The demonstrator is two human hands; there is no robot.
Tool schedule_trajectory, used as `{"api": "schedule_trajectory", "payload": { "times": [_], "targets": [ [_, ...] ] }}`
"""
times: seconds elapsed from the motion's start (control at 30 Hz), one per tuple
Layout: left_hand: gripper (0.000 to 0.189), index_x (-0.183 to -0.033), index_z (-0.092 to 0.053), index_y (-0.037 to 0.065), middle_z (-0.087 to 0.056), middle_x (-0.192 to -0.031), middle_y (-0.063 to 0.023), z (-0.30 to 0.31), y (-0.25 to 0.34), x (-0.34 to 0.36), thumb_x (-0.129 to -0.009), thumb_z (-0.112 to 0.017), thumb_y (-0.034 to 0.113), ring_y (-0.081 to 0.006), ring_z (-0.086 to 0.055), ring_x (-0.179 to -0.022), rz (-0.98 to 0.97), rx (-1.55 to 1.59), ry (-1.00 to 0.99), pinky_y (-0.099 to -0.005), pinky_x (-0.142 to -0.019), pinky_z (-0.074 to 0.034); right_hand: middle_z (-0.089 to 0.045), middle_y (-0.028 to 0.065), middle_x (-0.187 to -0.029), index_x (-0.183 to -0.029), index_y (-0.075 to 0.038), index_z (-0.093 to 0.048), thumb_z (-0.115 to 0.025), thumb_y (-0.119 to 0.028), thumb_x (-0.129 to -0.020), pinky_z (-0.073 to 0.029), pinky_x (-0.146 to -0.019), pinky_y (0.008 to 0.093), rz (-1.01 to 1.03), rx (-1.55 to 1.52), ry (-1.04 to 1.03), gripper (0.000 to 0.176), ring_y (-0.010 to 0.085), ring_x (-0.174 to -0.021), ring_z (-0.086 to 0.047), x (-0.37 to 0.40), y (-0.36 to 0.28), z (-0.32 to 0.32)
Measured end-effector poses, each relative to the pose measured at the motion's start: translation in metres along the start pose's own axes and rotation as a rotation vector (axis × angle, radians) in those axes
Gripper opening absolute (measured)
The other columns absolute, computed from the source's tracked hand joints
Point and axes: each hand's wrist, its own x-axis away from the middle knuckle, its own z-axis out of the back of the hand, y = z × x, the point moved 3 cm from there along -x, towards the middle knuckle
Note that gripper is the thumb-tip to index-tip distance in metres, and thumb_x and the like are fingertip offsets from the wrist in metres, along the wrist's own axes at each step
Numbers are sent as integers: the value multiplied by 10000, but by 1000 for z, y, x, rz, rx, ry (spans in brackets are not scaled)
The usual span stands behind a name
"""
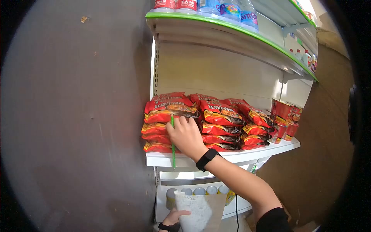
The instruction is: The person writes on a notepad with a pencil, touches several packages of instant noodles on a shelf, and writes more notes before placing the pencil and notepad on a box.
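My right hand [187,135], with a black watch on its wrist, reaches to the left stack of red instant noodle packets [170,106]. Between its thumb and fingers stands a slim green pencil [173,154], nearly upright, its lower end hanging past the shelf edge. The fingertips are right at the front of the upper packets. Low in the view, my left hand [174,217] grips a white sheet of paper [194,212] with faint marks and a curled top edge. Behind the paper shows a light brown board [216,210].
Two more noodle packet stacks [221,116] and red noodle cups [281,112] stand on the white shelf [270,150]. Bottles [230,9] line the green-edged shelf above. Cans [199,191] sit below. A dark panel [77,116] closes off the left side.
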Motion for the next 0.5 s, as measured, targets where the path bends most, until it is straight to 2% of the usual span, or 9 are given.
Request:
{"api": "schedule_trajectory", "payload": {
  "times": [0.13,0.3,0.4,0.5],
  "targets": [
    [497,-1132,-459,-22,-559,-1057,-128,-4,8,3,-668,-629,33,-212,-537,-969,-63,-64,3,-328,-860,-409,-503,69,-744,-903,-62,-544,-567,-193,-680,-387,-632,315,-18,-2,119,260,211,-733,-502,1,15,7],
    [485,-1128,-467,-24,-561,-1062,-125,-7,10,3,-671,-622,25,-209,-539,-968,-30,-35,4,-322,-854,-414,-505,83,-785,-959,-37,-524,-542,-146,-706,-389,-663,334,-40,-117,204,276,221,-758,-479,-13,31,27],
    [482,-1129,-472,-21,-563,-1063,-120,-3,5,3,-673,-619,22,-207,-538,-970,-21,-23,2,-318,-854,-413,-485,81,-764,-962,-46,-515,-529,-146,-720,-393,-652,331,-4,-125,385,262,222,-742,-480,-19,29,26],
    [481,-1128,-473,-19,-563,-1064,-119,-7,10,6,-671,-618,17,-208,-535,-977,-26,-21,14,-318,-860,-407,-473,79,-730,-953,-50,-513,-536,-140,-730,-391,-631,334,-32,-175,380,242,226,-717,-480,-19,31,31]
  ]
}}
